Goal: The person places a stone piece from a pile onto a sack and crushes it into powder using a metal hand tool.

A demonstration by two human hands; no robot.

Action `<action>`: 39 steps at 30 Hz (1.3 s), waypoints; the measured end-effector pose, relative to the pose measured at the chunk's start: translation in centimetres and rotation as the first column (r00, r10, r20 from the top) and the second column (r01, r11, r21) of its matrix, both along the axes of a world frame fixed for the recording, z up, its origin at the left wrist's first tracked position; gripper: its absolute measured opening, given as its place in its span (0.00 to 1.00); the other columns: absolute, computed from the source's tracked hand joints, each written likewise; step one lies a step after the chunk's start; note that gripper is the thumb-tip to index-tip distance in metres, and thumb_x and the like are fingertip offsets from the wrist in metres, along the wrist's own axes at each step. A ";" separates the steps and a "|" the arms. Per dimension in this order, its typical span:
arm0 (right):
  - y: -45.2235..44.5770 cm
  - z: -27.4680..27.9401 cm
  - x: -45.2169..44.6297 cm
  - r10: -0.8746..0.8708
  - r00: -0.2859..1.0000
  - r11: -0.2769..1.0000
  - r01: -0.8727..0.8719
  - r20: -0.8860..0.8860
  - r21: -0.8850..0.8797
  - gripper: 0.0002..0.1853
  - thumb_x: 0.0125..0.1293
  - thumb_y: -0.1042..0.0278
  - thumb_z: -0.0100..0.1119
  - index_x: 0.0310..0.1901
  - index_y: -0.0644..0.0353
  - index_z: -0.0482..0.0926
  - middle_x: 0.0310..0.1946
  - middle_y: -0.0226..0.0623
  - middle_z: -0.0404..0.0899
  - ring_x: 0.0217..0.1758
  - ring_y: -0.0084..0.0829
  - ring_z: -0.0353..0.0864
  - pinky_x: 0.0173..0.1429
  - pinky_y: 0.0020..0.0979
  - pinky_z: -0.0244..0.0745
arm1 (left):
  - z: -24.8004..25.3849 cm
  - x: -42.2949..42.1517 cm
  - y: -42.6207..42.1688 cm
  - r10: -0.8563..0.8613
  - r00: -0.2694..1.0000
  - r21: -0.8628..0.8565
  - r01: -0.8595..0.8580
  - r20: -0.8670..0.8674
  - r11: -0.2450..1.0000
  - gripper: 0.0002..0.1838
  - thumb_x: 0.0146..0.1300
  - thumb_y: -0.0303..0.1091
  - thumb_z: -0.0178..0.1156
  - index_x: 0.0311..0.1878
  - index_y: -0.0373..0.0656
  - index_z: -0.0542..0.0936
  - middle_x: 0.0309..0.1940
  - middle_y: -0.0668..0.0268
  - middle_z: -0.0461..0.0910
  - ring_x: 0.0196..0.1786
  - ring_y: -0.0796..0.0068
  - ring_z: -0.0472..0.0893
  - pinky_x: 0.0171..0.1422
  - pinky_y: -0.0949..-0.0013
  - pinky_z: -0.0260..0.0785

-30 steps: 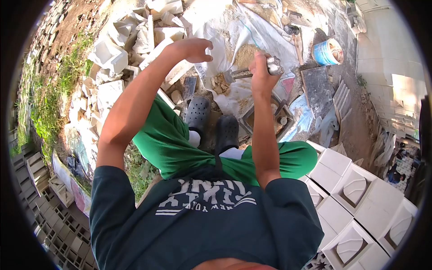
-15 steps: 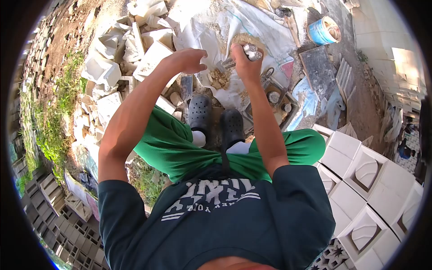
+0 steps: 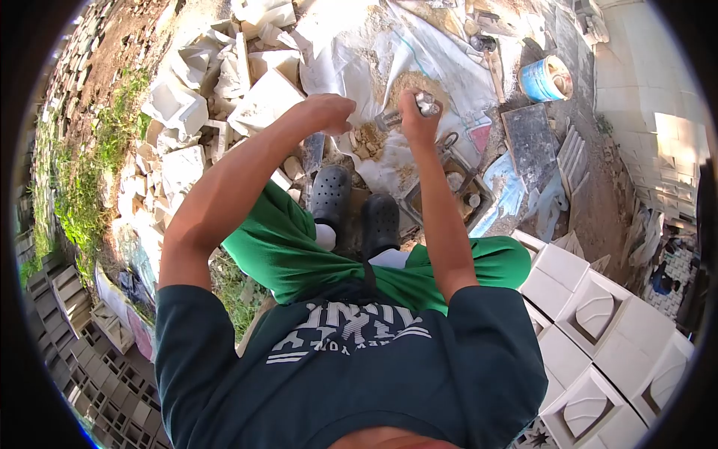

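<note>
My left hand (image 3: 329,114) hangs over the edge of the rubble and the white sheet, its fingers loosely curled with a gap to the thumb. Nothing shows in it. In my right hand (image 3: 420,123) is a trowel, closed in the fist; its pale, crusted handle end (image 3: 427,105) sticks up above the fingers and its blade (image 3: 390,120) points left. Beneath the blade lies a small heap of tan, crumbly material (image 3: 367,141) on the white sheet (image 3: 340,63). Sandy powder (image 3: 407,84) lies just beyond my right hand.
White broken blocks (image 3: 176,108) are piled on the left. A square tray (image 3: 479,213) with tools and lumps sits right of my feet. Farther right are a dark board (image 3: 529,129) and a blue-and-white bucket (image 3: 544,79). Patterned white blocks (image 3: 591,307) stand at lower right.
My left hand has moved slightly, and its fingers are more curled than before. The right hand with the trowel appears a little lower and farther right; the whole view has also shifted.
</note>
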State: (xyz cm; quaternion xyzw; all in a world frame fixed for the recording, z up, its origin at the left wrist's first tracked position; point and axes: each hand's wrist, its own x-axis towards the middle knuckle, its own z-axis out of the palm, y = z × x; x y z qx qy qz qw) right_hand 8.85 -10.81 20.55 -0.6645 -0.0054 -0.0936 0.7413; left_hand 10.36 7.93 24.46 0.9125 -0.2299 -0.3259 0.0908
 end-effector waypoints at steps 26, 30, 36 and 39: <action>0.0 -0.7 -0.2 -0.118 0.992 0.992 0.119 -0.043 0.036 0.14 0.60 0.70 0.59 0.17 0.59 0.73 0.14 0.18 0.68 0.18 0.11 0.63 0.21 0.23 0.55 | -1.0 1.2 -3.1 -0.113 0.994 0.046 0.114 -0.010 0.992 0.22 0.59 0.35 0.58 0.57 0.45 0.73 0.46 0.56 0.80 0.53 0.55 0.78 0.56 0.54 0.68; -0.1 -3.8 1.2 0.082 0.990 0.982 -0.100 -0.112 -0.162 0.11 0.59 0.70 0.59 0.20 0.59 0.75 0.15 0.19 0.70 0.19 0.11 0.67 0.22 0.21 0.58 | -0.9 1.3 -3.7 -0.081 0.997 0.055 0.082 -0.011 0.995 0.21 0.58 0.33 0.57 0.56 0.46 0.74 0.45 0.56 0.80 0.52 0.55 0.78 0.55 0.54 0.69; -0.6 3.4 -0.5 0.016 0.996 0.990 -0.003 -0.090 0.142 0.09 0.59 0.75 0.59 0.20 0.60 0.76 0.16 0.18 0.70 0.19 0.11 0.66 0.23 0.21 0.58 | -1.1 1.2 -3.7 -0.119 0.992 0.028 0.120 -0.047 0.992 0.19 0.58 0.31 0.56 0.54 0.46 0.75 0.39 0.58 0.81 0.49 0.56 0.80 0.50 0.54 0.71; -0.4 -3.7 -0.2 0.064 0.998 0.997 -0.065 -0.023 -0.038 0.12 0.59 0.75 0.58 0.18 0.60 0.75 0.15 0.17 0.68 0.19 0.10 0.63 0.22 0.21 0.56 | -0.9 1.3 -3.4 -0.142 0.989 0.063 0.145 -0.049 0.987 0.19 0.57 0.31 0.56 0.54 0.45 0.75 0.40 0.58 0.81 0.49 0.57 0.80 0.50 0.54 0.71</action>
